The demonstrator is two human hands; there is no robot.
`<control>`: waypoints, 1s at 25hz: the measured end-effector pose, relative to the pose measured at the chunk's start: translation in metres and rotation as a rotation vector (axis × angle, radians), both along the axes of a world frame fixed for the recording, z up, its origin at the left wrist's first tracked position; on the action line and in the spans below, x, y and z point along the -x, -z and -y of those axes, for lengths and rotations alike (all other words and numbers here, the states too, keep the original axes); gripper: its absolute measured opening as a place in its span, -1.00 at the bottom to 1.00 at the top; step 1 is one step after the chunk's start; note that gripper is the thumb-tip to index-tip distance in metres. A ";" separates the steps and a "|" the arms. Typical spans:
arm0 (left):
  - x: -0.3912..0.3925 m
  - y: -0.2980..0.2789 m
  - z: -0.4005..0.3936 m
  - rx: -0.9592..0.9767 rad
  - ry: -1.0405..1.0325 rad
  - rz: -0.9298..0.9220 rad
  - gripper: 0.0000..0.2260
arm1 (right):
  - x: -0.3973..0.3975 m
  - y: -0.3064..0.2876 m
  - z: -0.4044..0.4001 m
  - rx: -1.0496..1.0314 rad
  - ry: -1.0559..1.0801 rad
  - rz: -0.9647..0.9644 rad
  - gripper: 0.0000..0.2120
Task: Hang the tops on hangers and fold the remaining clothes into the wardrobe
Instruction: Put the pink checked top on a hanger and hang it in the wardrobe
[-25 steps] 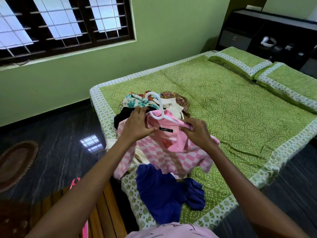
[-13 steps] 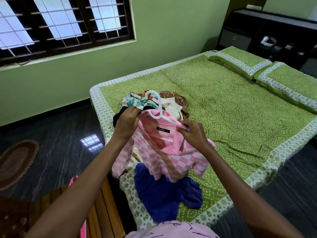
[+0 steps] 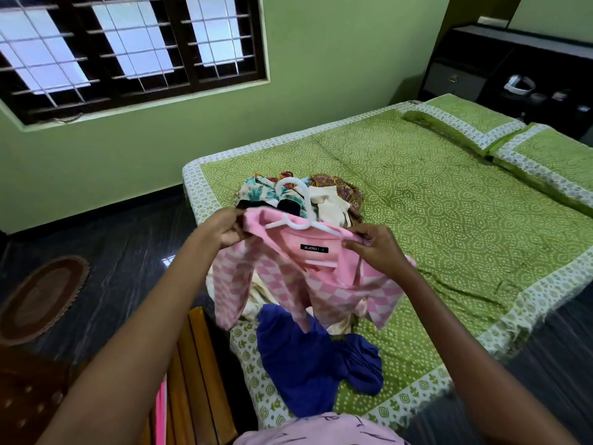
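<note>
A pink checked top (image 3: 298,284) hangs in the air over the near corner of the bed, with a white plastic hanger (image 3: 303,208) inside its neckline and the hook sticking up. My left hand (image 3: 224,229) grips the top's left shoulder. My right hand (image 3: 372,244) pinches its right shoulder over the hanger's arm. Below the top lies a blue garment (image 3: 308,361) on the bedsheet. Behind the top sits a pile of clothes (image 3: 327,195), floral, cream, black and patterned.
The bed (image 3: 449,220) has a green dotted sheet and two pillows (image 3: 500,133) at the far right. A wooden bench (image 3: 195,374) stands by the bed's near corner. A brown oval mat (image 3: 41,293) lies on the dark floor. A dark cabinet (image 3: 513,69) stands behind the bed.
Both hands lifted the pink top higher and spread its shoulders apart on the hanger. My left hand moved from the neckline out to the left shoulder.
</note>
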State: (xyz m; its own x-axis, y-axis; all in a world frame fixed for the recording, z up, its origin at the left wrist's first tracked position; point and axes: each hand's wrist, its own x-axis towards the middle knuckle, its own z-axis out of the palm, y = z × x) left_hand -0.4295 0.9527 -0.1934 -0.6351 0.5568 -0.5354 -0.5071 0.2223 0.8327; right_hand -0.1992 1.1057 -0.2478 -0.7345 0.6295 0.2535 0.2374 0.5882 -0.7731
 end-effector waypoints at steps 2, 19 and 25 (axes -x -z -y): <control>0.008 0.008 0.010 0.075 0.070 0.042 -0.74 | -0.003 0.000 -0.006 0.042 -0.006 -0.004 -0.81; -0.043 -0.007 -0.026 -0.145 0.152 -1.141 -0.69 | -0.003 -0.001 -0.005 0.228 -0.086 0.039 -0.80; -0.032 -0.016 -0.051 0.015 0.334 -1.004 -0.55 | 0.013 0.008 -0.008 0.061 0.005 0.074 -0.77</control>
